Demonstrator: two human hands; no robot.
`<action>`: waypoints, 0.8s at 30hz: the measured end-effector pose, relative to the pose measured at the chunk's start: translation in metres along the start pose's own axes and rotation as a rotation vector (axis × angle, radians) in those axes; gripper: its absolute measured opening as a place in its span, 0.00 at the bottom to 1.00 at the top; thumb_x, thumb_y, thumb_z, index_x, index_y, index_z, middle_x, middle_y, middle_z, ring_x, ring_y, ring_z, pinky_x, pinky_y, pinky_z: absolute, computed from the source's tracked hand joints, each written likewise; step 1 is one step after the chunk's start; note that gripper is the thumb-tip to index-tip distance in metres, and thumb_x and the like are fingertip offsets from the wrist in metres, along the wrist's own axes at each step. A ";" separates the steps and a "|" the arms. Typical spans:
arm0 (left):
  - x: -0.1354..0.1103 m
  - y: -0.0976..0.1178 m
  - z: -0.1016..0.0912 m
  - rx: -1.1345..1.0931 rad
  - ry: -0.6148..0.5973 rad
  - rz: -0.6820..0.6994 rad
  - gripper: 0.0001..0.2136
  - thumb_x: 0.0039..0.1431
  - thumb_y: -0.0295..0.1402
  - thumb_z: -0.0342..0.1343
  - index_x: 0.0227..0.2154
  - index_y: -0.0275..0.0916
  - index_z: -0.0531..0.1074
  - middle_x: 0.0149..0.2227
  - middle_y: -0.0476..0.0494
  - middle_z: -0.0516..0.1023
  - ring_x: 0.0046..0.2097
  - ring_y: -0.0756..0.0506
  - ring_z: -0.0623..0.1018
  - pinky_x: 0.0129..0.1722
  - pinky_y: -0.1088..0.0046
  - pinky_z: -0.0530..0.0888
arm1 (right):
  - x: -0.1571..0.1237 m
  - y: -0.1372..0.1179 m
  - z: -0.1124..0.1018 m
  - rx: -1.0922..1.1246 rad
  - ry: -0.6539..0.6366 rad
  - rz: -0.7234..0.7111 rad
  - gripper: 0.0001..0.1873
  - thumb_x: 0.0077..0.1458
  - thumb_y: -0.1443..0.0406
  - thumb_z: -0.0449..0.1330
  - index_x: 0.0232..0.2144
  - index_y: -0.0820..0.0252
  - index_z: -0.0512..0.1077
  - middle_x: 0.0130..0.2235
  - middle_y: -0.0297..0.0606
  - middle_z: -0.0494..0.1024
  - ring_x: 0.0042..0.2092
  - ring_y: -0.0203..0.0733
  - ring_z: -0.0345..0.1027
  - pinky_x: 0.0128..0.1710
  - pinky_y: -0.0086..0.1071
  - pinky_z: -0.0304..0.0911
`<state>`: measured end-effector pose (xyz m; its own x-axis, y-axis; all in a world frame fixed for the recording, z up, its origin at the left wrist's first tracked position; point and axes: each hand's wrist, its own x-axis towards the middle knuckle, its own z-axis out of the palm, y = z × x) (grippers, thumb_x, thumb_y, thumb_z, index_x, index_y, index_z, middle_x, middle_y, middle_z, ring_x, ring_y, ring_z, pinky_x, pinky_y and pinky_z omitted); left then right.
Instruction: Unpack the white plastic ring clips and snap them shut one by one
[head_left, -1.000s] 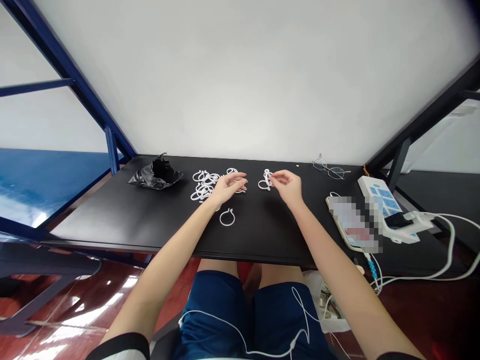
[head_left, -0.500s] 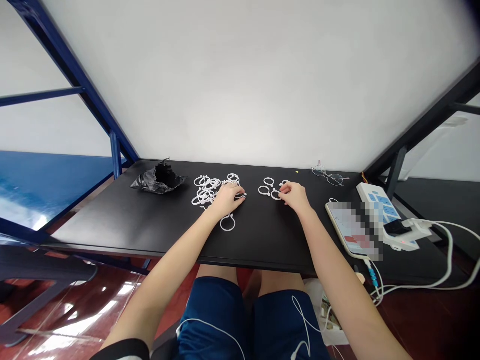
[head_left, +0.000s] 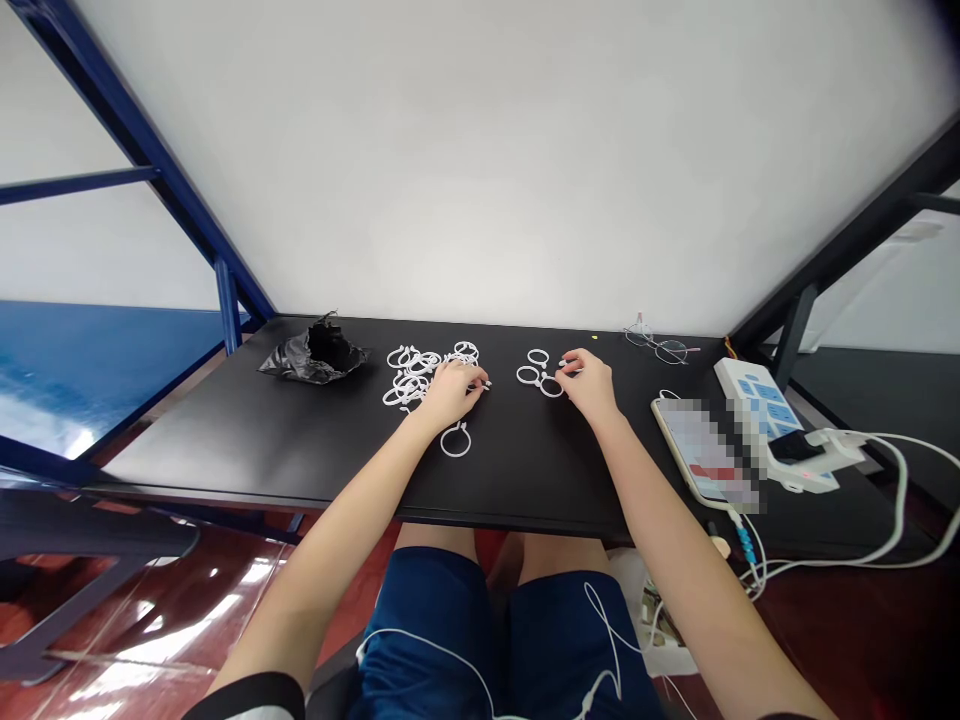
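Observation:
My left hand [head_left: 450, 391] lies at the right edge of a pile of white rings [head_left: 409, 378], each with a small tab. Its thumb and fingers are closed on one white ring, whose tab shows past the fingertips; the hand covers the rest. Across the gap, my right hand [head_left: 589, 386] pinches another white ring [head_left: 562, 363], mostly hidden behind the fingers. Just left of those fingers lie three loose rings: an upper ring [head_left: 538, 357], a left ring [head_left: 528, 375] and a lower ring [head_left: 551, 386]. One more single ring [head_left: 455, 440] rests below my left wrist.
A crumpled black plastic bag [head_left: 313, 352] stands open at the left of the black table [head_left: 247, 430]. Glasses [head_left: 660, 347] lie near the wall. To the right are a charging phone [head_left: 705, 455], a power strip [head_left: 757, 395] and white cables [head_left: 847, 562].
The right fingers have shifted slightly, and the ring beside them is now mostly covered. My left hand stays at the pile. The view has tilted a little.

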<state>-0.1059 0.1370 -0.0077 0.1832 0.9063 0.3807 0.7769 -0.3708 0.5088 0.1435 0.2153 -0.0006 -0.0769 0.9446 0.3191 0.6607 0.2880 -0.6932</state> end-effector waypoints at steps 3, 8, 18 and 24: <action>0.001 0.000 -0.001 -0.074 0.072 -0.002 0.11 0.56 0.27 0.52 0.40 0.40 0.76 0.34 0.44 0.78 0.44 0.40 0.73 0.54 0.56 0.60 | 0.001 -0.001 0.001 0.082 0.074 -0.009 0.19 0.45 0.65 0.60 0.43 0.59 0.70 0.32 0.35 0.79 0.25 0.38 0.68 0.34 0.36 0.67; 0.007 0.001 -0.007 -0.534 0.279 -0.121 0.14 0.57 0.35 0.56 0.45 0.37 0.75 0.39 0.41 0.77 0.44 0.44 0.75 0.49 0.64 0.68 | 0.001 -0.006 -0.001 0.184 0.178 -0.002 0.22 0.48 0.62 0.59 0.47 0.60 0.67 0.35 0.38 0.79 0.25 0.38 0.69 0.31 0.35 0.68; 0.009 0.001 -0.008 -1.056 0.260 -0.324 0.17 0.49 0.37 0.65 0.43 0.39 0.75 0.38 0.46 0.76 0.42 0.47 0.78 0.47 0.69 0.70 | -0.009 -0.022 0.005 0.290 0.148 -0.101 0.16 0.53 0.60 0.57 0.44 0.59 0.69 0.33 0.37 0.77 0.23 0.35 0.67 0.29 0.31 0.67; 0.008 0.008 -0.009 -1.096 0.160 -0.352 0.18 0.49 0.40 0.65 0.41 0.38 0.73 0.40 0.44 0.75 0.43 0.45 0.79 0.46 0.69 0.71 | -0.025 -0.035 0.022 0.475 -0.251 -0.174 0.15 0.51 0.57 0.62 0.39 0.58 0.73 0.35 0.38 0.77 0.23 0.34 0.69 0.24 0.31 0.67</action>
<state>-0.1036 0.1393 0.0069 -0.0783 0.9872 0.1386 -0.1827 -0.1509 0.9715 0.1060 0.1847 0.0015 -0.3683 0.8687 0.3312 0.2184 0.4271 -0.8774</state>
